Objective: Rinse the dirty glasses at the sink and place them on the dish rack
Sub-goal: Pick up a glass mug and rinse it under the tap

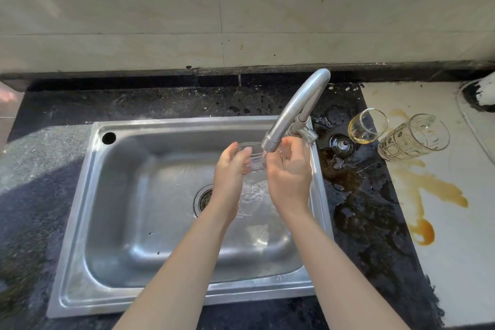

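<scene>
1. Hands meet over the sink [80,195], right under the tap [292,112] spout.
2. Left hand [231,169] curls its fingers round the near-left side of a clear glass [251,157], gripping it.
3. Right hand [290,171] cups the glass from the right, fingers loosely bent, palm facing left; both hands have hold of it.
4. That glass sits between the two palms, tilted, just below the spout, with its rim toward the back of the sink.
5. Water [253,193] runs from the spout over the glass and splashes in the basin beside the drain [203,199].
6. Right of the tap, on the surface [442,262], lie two more glasses on their sides.
7. Nearer to the tap is a smooth tumbler [367,130], mouth turned away from the sink, a little yellow liquid pooled in its lower side.
8. Just right of it lies a patterned tumbler [413,138], the two close together; whether they touch I cannot tell.
9. Brown spill [428,193] spreads on the surface right of the tap, below the patterned tumbler, and runs toward the near edge.
10. Dark stone around the tap base is wet and stained.
</scene>
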`<state>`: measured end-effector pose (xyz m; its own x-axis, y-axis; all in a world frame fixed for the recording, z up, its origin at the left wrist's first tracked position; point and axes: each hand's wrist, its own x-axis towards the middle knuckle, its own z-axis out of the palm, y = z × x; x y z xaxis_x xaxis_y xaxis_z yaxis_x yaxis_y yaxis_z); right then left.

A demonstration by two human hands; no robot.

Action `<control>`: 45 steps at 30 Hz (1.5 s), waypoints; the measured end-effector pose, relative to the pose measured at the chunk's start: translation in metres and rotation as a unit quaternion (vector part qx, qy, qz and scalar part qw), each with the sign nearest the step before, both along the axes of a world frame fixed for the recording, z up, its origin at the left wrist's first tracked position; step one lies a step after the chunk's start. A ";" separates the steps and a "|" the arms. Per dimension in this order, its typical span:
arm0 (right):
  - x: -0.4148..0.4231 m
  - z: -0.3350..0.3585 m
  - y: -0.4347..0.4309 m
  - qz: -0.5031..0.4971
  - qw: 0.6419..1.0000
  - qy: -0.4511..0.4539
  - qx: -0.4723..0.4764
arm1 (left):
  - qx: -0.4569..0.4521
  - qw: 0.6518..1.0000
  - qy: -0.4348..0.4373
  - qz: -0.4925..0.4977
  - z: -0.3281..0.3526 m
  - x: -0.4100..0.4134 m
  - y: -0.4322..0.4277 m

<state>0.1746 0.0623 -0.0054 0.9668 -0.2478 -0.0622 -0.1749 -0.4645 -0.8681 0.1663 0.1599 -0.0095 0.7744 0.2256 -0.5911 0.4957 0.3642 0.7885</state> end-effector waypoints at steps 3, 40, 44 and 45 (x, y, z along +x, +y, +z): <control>-0.007 -0.001 -0.006 0.016 0.999 -0.031 -0.025 | 0.023 0.999 0.020 -0.038 0.004 0.006 0.000; -0.003 -0.003 -0.010 -0.102 0.841 0.373 0.377 | 0.013 0.999 0.046 0.015 0.004 -0.018 0.012; -0.012 -0.025 -0.021 -0.063 0.904 0.365 0.215 | 0.083 0.991 -0.010 -0.107 0.012 -0.021 0.013; -0.011 -0.027 -0.027 -0.031 0.929 0.333 0.158 | 0.126 0.981 -0.024 -0.146 0.012 -0.024 0.014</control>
<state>0.1639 0.0349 -0.0326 0.6718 -0.1693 -0.7211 -0.7405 -0.1762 -0.6485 0.1424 0.1740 0.0029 0.8531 0.1234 -0.5070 0.5107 0.0026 0.8598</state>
